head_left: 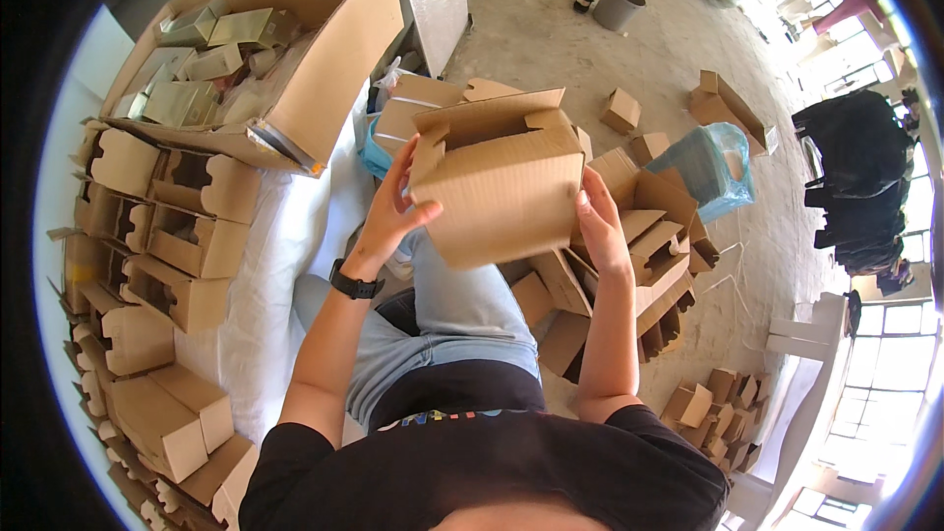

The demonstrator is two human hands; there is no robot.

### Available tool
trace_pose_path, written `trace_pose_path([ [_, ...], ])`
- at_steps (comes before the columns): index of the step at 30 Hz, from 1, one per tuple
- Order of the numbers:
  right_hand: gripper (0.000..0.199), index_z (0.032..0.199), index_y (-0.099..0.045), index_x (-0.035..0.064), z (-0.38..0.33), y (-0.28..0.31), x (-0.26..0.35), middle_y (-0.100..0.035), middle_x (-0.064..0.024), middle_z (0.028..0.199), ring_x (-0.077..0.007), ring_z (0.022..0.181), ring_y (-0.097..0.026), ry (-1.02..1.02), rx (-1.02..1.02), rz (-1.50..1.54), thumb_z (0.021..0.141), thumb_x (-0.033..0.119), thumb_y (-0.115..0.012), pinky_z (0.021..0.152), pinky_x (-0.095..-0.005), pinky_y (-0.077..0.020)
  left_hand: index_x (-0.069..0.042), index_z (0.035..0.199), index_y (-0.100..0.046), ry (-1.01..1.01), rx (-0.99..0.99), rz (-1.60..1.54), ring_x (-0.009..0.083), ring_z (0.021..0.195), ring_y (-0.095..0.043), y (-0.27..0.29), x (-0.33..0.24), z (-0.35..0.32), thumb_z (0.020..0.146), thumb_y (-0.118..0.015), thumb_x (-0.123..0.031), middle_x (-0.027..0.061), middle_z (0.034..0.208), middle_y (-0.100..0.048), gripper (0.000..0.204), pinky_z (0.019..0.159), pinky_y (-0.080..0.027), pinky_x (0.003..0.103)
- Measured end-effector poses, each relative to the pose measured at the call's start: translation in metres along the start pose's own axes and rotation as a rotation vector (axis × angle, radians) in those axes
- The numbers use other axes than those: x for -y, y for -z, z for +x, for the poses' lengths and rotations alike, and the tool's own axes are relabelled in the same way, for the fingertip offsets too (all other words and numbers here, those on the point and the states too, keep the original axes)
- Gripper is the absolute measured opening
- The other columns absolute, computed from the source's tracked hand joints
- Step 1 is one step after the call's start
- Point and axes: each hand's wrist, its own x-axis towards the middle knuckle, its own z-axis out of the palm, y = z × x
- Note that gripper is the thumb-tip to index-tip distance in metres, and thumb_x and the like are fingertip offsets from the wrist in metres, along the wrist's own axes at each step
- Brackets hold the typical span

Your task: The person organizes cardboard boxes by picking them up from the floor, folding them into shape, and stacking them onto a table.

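I hold a small brown corrugated cardboard box (501,187) in front of me, above my lap, its top flaps open. My left hand (398,206) grips its left side with the fingers spread along the wall; a black watch sits on that wrist. My right hand (598,226) presses flat against the box's right side. Both hands carry the box between them, tilted slightly.
On my left, rows of folded small cartons (162,256) lie on a white sheet (285,236). A large open carton (324,69) filled with pale boxes stands behind them. A heap of brown boxes (649,246) and a blue plastic bag (713,167) lie at my right. A grey bucket (618,5) stands far off.
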Motion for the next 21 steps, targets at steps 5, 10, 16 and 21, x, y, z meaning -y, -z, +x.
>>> trace_pose_path([
  [5,0.075,0.139,-0.031,0.0007,-0.001,-0.01,0.0,-0.039,-0.0123,0.14,-0.0219,0.131,-0.035,0.04,-0.026,-0.017,0.081,0.025,-0.071,0.108,-0.0369,-0.0255,0.001,0.144,-0.023,0.072,0.043,-0.125,0.0187,0.131,-0.033,-0.001,-0.004,-0.008,0.078,-0.07,-0.018,0.0099,0.142,-0.036,0.083,0.107,-0.026,0.032],
  [10,0.084,0.142,-0.029,0.0071,-0.002,0.0,-0.003,-0.04,-0.0108,0.138,-0.021,0.13,-0.035,0.058,-0.012,-0.126,0.073,0.017,-0.078,0.108,-0.0394,-0.0254,-0.001,0.144,-0.024,0.053,0.052,-0.063,0.0197,0.13,-0.035,0.002,-0.005,-0.012,0.074,-0.073,-0.018,0.0094,0.142,-0.037,0.087,0.106,-0.029,0.033],
  [16,0.071,0.132,-0.046,0.0128,-0.002,-0.012,0.007,-0.049,-0.0069,0.129,-0.0247,0.123,-0.042,0.282,-0.093,-0.553,0.068,0.009,-0.077,0.103,-0.0407,-0.0323,-0.003,0.139,-0.034,-0.224,0.005,0.528,0.0243,0.126,-0.041,0.006,-0.002,-0.012,0.062,-0.08,-0.018,0.0125,0.134,-0.043,0.091,0.105,-0.032,0.036],
  [21,0.06,0.119,-0.059,0.0103,0.001,-0.035,0.013,-0.057,-0.0088,0.118,-0.0284,0.113,-0.049,0.41,0.183,-0.945,0.062,0.011,-0.079,0.102,-0.0411,-0.0323,-0.004,0.136,-0.038,-0.307,0.1,0.678,0.0282,0.123,-0.043,-0.004,-0.018,-0.019,0.06,-0.08,-0.019,0.0151,0.131,-0.044,0.089,0.105,-0.032,0.038],
])
